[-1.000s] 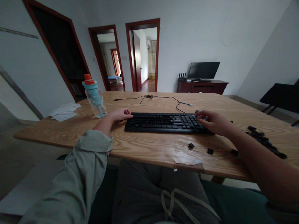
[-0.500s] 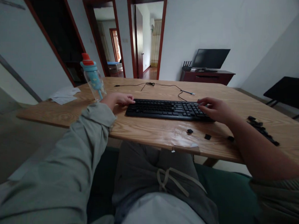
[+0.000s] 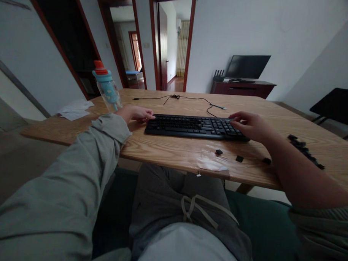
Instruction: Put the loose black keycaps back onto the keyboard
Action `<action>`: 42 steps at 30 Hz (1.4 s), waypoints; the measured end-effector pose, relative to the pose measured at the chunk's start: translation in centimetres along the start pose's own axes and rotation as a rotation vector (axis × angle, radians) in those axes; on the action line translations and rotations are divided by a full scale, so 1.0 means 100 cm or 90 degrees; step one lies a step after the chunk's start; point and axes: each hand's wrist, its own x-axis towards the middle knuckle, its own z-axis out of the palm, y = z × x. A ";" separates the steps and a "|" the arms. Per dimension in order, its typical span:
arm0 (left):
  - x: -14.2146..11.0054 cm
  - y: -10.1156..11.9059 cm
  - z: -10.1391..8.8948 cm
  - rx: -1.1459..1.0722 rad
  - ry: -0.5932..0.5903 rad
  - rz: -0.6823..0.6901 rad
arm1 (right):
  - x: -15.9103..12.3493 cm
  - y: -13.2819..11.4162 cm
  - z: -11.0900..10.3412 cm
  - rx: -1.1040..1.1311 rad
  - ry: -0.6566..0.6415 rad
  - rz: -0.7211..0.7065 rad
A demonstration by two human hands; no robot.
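Note:
A black computer keyboard lies flat on the wooden table, its left and middle parts darker than its right. At its upper left corner, my left hand pinches the edge with thumb and fingers. My right hand is over the number pad at the right end, fingers curled and thumb bent towards them at the top edge. Whether a small key sits between those fingertips is hidden. Loose black keycaps lie in front of the keyboard: one keycap, a second keycap and a third keycap by my right forearm.
A pile of black keycaps lies right of my right forearm. Behind the keyboard runs its black cable. A clear bottle with a red and blue lid stands at the left, near white paper. The table's front edge is close to my lap.
The view has shifted slightly. Both hands keep their places at the two ends of the keyboard; my left forearm sits a little further left.

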 end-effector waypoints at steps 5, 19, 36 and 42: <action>0.004 -0.001 -0.002 -0.040 -0.025 -0.028 | 0.001 0.005 0.002 0.013 -0.010 0.015; -0.009 0.004 -0.002 0.198 0.096 0.082 | 0.007 0.019 0.005 -0.018 -0.046 -0.027; -0.022 0.008 0.006 0.445 0.173 0.184 | 0.002 0.010 -0.015 -0.014 0.066 0.007; -0.022 0.009 0.008 0.481 0.201 0.224 | 0.003 0.013 -0.013 -0.020 0.021 -0.011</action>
